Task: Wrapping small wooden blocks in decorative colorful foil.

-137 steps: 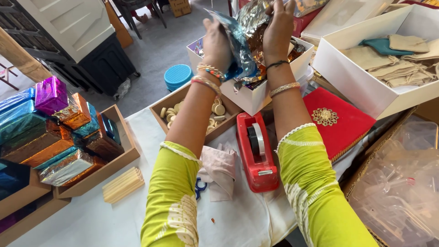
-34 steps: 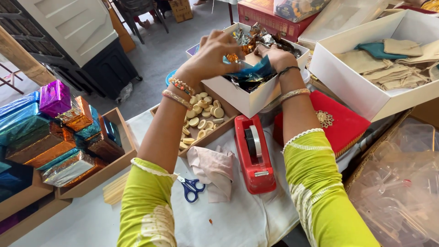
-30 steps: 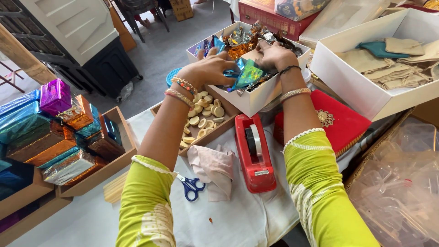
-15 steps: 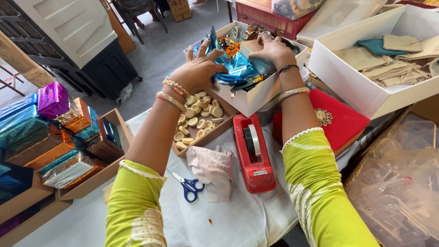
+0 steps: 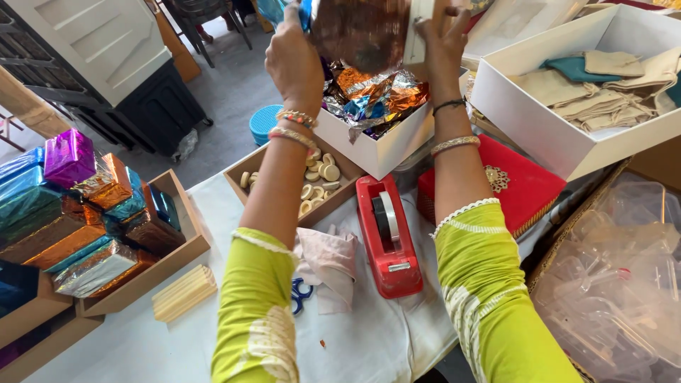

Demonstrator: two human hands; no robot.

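Two hands up at top of the head view, both gripping one copper foil sheet (image 5: 362,32) by its edges: left hand (image 5: 294,53) closed on the left edge, right hand (image 5: 443,35) closed on the right edge, which shows white backing. Sheet hangs straight above the white box (image 5: 369,142), taken here as landmark.

Change: half a second ago both hands were down in the box, pressing among the crumpled foils; now they are raised, with one sheet lifted clear of the pile. Reads as a sheet picked out and spread between the hands, judging from the taut hold. Blue foil seen under the hands before is now partly above the left hand, cut by the frame; cannot tell whether it is held.

Around the box: loose foils (image 5: 376,99) inside it, copper, blue and silver. Tray of round pale discs (image 5: 319,181) just left of and below it, touching its corner. Red tape dispenser (image 5: 386,237) below it on the cloth-covered counter (image 5: 369,333). Red embroidered pouch (image 5: 525,184) right of the dispenser. Bigger white box of folded cloth (image 5: 596,92) right of the landmark. Foil-wrapped parcels (image 5: 78,213) in wooden trays far left. Blue scissors (image 5: 301,294) and a crumpled cloth (image 5: 330,262) below it, between the forearms. Clear plastic lids (image 5: 624,284) far lower right.
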